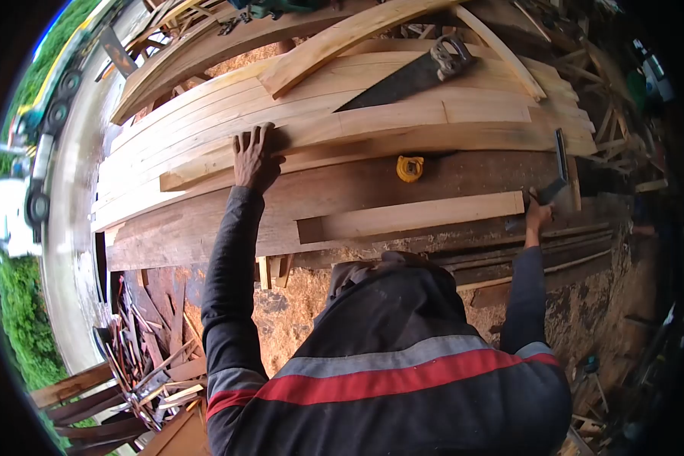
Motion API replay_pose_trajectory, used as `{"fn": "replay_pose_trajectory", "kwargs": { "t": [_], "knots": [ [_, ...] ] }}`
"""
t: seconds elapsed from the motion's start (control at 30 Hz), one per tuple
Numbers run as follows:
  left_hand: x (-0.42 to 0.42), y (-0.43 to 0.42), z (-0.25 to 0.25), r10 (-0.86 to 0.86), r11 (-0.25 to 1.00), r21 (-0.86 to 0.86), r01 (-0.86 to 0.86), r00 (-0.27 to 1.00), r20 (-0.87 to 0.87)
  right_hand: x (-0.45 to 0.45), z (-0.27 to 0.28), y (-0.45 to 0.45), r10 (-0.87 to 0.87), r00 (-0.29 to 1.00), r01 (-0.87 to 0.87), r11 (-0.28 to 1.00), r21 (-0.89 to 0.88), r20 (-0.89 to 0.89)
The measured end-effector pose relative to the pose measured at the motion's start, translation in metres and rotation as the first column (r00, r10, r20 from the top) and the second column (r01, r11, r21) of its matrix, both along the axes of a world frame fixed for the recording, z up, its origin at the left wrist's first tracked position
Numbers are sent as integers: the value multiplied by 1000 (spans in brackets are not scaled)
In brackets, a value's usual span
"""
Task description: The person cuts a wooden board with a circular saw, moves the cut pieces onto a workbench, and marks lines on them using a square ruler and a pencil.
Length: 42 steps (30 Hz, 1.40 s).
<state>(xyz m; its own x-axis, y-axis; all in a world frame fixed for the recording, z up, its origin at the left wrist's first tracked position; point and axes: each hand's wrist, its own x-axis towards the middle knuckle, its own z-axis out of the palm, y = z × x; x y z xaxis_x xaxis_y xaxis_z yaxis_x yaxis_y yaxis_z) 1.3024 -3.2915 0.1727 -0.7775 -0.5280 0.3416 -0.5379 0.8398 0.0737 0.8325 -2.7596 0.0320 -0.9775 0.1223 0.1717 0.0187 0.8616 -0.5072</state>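
Observation:
My left hand (pixel 257 158) lies with its fingers spread over a pale wooden beam (pixel 387 118). Thin cross lines show on that beam's face. At the right end of the bench, my right hand (pixel 538 216) is closed around the dark handle of a try square (pixel 561 156), its blade pointing away from me. Just left of this hand is the end of a shorter pale board (pixel 425 216), lying on the brown bench plank (pixel 311 199). A yellow tape measure (pixel 410 169) sits between the beam and the shorter board.
A handsaw (pixel 403 82) rests on several pale planks (pixel 205 121) beyond the beam. Curved timber (pixel 342 42) lies across them. Scrap wood (pixel 156 357) is heaped at lower left, and sawdust (pixel 289 311) covers the ground. A truck (pixel 23 201) stands on the road at left.

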Motion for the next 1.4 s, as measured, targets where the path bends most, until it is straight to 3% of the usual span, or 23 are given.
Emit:
{"fn": "replay_pose_trajectory", "kwargs": {
  "t": [0.1, 0.2, 0.3, 0.37, 0.4, 0.43, 0.5, 0.53, 0.63, 0.7, 0.77, 0.83, 0.9, 0.97, 1.1, 1.17, 1.2, 1.27, 1.4],
  "knots": [
    [10, 12, -4, -7, 995, -100, 7, 1000, -5, 17, 25, -15, -61, 996, 54, 992, 115, 59],
    [21, 20, -7, -40, 979, -199, 47, 998, 41, 11, 11, 4, -40, 999, 43, 996, 79, -35],
    [28, 28, -4, -57, 993, -100, 63, 996, 64, 14, 16, 22, 5, 997, -7, 1000, -29, -81],
    [37, 25, -17, -111, 986, -116, 115, 993, 40, 26, 34, 29, 19, 1000, -20, 992, -127, -7],
    [40, 22, -21, -172, 975, -139, 173, 985, 24, 3, 2, 53, 4, 999, -9, 987, -160, -36],
    [40, 24, -19, -164, 976, -140, 165, 986, 19, 9, 14, 55, -50, 999, 50, 999, -20, -13],
    [43, 35, -16, -174, 983, -57, 175, 985, 24, 20, 36, 55, -39, 999, 39, 999, 36, 14],
    [43, 38, -11, -138, 990, 10, 137, 986, 98, 18, 34, 61, -5, 1000, 5, 1000, 26, 14],
    [46, 34, -24, -196, 977, -66, 202, 977, 86, 4, 25, 80, 72, 997, -72, 997, 10, -16],
    [46, 30, -44, -208, 975, -64, 213, 975, 75, 7, 33, 88, 114, 993, -112, 948, -299, -11],
    [44, 32, -52, -132, 981, -129, 145, 986, 103, 20, 51, 83, 102, 992, -122, 936, -329, -78],
    [35, 31, -51, -127, 986, -95, 138, 985, 117, 34, 72, 75, 42, 987, 51, 836, -546, 157],
    [18, 30, -51, -100, 986, -123, 113, 990, 102, 29, 66, 72, 33, 991, 52, 805, -591, 131],
    [-3, 27, -51, -78, 989, -112, 96, 985, 156, 11, 53, 79, 65, 979, 97, 683, -724, 192],
    [-23, 19, -34, -200, 979, 70, 189, 954, 223, 40, 85, 66, 50, 978, 119, 657, -745, 201],
    [-25, 18, -27, -251, 962, 162, 218, 942, 224, 55, 102, 64, 137, 961, 101, 635, -766, 240],
    [-23, 18, -24, -300, 946, 188, 264, 933, 199, 49, 96, 74, 144, 960, 96, 637, -765, 240],
    [-18, 11, -27, -362, 918, 226, 326, 922, 140, 35, 60, 112, 219, 931, 157, 483, -861, 292],
    [-20, 7, -27, -363, 909, 256, 328, 926, 106, 57, 49, 127, 158, 965, 114, 464, -878, 209]
  ]
}}
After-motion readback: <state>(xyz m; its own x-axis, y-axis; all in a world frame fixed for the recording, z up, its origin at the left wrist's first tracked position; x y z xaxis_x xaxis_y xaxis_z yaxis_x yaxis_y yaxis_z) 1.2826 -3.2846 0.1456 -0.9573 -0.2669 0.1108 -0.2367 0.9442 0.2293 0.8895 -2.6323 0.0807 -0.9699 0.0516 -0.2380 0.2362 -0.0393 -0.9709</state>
